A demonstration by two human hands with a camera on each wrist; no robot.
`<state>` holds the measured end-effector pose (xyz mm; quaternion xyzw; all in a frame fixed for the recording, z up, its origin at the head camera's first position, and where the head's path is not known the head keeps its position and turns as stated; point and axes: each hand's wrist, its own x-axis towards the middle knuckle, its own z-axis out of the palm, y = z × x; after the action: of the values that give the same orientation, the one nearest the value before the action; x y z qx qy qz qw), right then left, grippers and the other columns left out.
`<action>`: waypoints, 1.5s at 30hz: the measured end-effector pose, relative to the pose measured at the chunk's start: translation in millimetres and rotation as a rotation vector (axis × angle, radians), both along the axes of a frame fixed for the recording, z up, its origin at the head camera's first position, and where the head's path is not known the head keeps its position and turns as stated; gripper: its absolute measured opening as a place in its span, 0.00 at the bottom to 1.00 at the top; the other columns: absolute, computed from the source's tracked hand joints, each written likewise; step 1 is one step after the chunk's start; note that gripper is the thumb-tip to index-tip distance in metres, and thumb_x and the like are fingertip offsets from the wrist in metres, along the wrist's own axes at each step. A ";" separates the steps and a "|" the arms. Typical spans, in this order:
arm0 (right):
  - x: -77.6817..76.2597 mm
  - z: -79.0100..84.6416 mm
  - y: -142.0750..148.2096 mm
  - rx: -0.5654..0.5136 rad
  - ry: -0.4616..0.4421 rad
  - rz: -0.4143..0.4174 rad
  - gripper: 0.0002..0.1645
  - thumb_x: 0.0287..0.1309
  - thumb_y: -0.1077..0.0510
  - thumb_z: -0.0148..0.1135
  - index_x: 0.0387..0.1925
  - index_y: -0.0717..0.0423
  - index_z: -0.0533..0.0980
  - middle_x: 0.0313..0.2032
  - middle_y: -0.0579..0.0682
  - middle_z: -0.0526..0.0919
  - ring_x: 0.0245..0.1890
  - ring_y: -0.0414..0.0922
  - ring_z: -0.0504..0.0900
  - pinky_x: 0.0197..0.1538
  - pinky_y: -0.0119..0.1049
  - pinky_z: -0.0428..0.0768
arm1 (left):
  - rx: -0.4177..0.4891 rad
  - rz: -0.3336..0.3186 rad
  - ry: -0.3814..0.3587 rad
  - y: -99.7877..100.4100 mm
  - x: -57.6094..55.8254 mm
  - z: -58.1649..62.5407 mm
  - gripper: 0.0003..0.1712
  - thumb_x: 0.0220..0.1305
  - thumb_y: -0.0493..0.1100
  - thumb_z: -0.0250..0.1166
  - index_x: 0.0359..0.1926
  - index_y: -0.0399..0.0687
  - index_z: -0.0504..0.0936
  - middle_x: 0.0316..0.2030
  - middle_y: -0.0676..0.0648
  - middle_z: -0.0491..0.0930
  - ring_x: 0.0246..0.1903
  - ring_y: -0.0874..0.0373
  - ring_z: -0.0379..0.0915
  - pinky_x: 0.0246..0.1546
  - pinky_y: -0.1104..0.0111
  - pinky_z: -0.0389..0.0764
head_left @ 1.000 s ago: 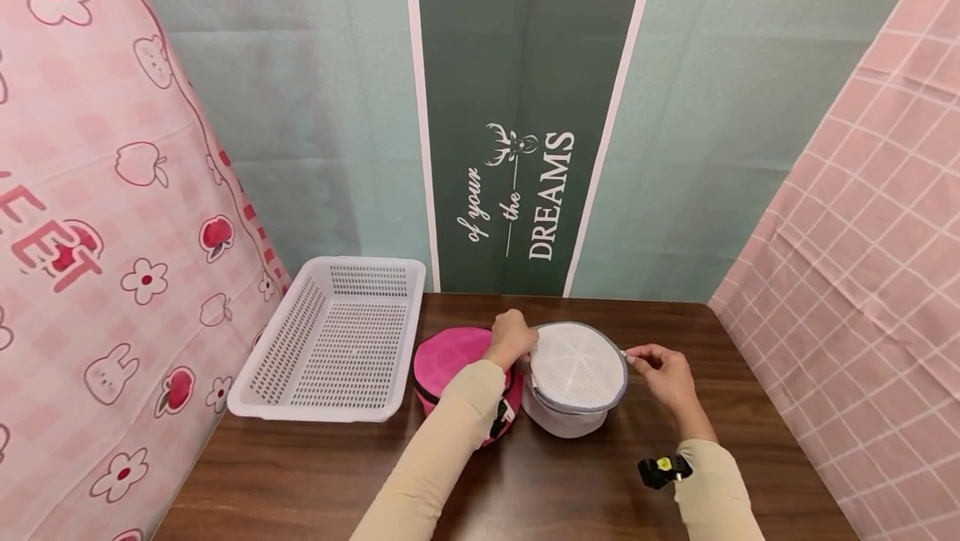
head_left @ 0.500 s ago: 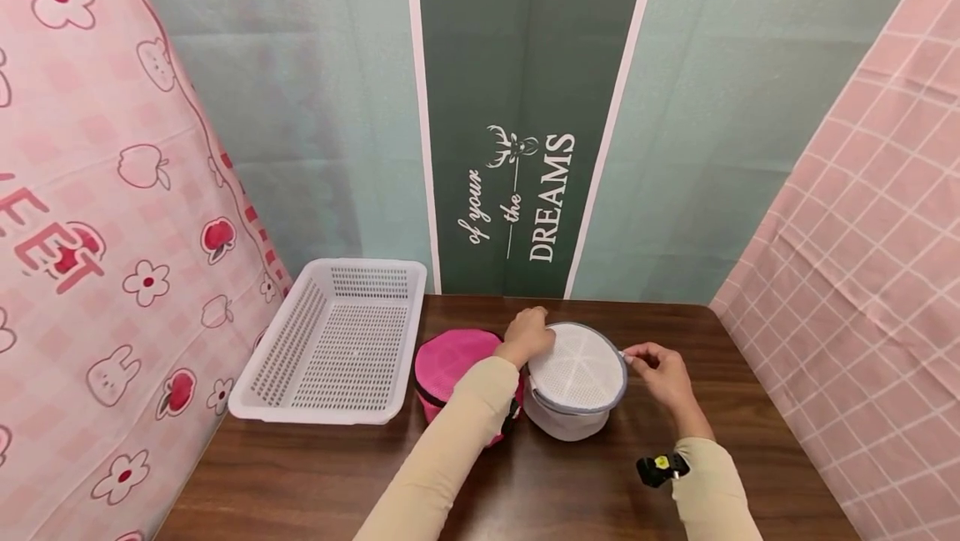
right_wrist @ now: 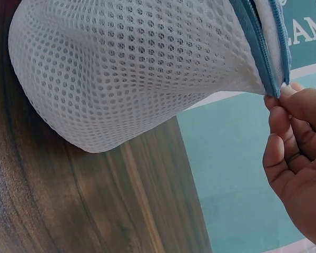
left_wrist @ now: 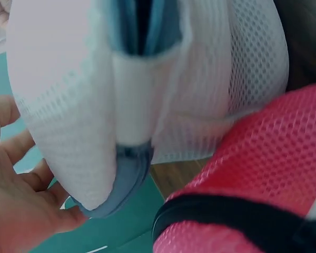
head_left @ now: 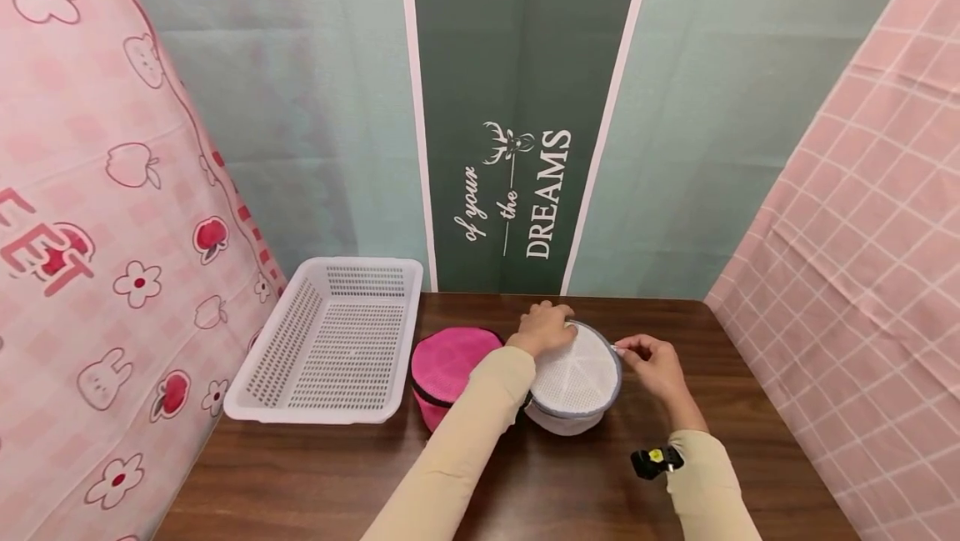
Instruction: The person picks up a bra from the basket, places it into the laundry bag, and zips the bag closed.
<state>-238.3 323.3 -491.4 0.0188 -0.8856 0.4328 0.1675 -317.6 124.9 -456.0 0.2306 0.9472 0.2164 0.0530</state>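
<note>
A round white mesh laundry bag (head_left: pixel 573 374) with a grey-blue zipped rim stands upright on the table. My right hand (head_left: pixel 656 370) pinches the rim at its right side; the right wrist view shows thumb and finger on the end of the blue zipper (right_wrist: pixel 260 52), whose two tracks stand apart higher up. My left hand (head_left: pixel 543 330) lies on the far left edge of the lid, and in the left wrist view its loosely bent fingers (left_wrist: pixel 39 176) touch the rim. A pink mesh laundry bag (head_left: pixel 453 366) with black trim stands close by, partly hidden behind the left forearm.
To the left, a white perforated plastic basket (head_left: pixel 303 419) stands on the brown wooden table (head_left: pixel 300 483). A green printed cloth (head_left: pixel 495 41) hangs behind the table, with pink patterned cloths at both sides.
My left hand has slid rightward and away from me, from the bag's left side onto the far edge of its lid. The right hand keeps its pinch at the rim.
</note>
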 end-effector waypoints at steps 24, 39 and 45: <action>-5.1 -5.9 -5.6 -0.008 -0.051 0.006 0.04 0.56 0.66 0.61 0.31 0.61 0.81 0.29 0.53 0.82 0.27 0.44 0.73 0.28 0.31 0.72 | -0.019 0.038 0.228 -20.5 1.0 -5.8 0.07 0.59 0.43 0.60 0.25 0.50 0.78 0.22 0.52 0.77 0.24 0.58 0.74 0.20 0.68 0.73; -2.5 -5.6 -2.1 0.012 -0.062 -0.067 0.04 0.57 0.66 0.60 0.33 0.62 0.81 0.31 0.55 0.82 0.28 0.45 0.73 0.28 0.31 0.71 | 0.205 0.256 0.033 -34.7 10.2 -10.0 0.14 0.58 0.42 0.59 0.18 0.46 0.70 0.16 0.49 0.68 0.24 0.54 0.72 0.23 0.65 0.72; 1.0 -5.9 4.5 0.052 -0.042 -0.106 0.04 0.57 0.65 0.62 0.33 0.62 0.80 0.29 0.54 0.81 0.26 0.43 0.72 0.26 0.30 0.70 | 0.360 0.355 -0.047 -43.9 8.7 -17.6 0.11 0.56 0.41 0.59 0.19 0.46 0.73 0.12 0.51 0.71 0.22 0.53 0.75 0.29 0.67 0.75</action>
<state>-237.3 327.8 -497.3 -0.0329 -0.8996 0.4004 0.1712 -308.9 81.0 -473.6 0.0612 0.9176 0.3927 -0.0054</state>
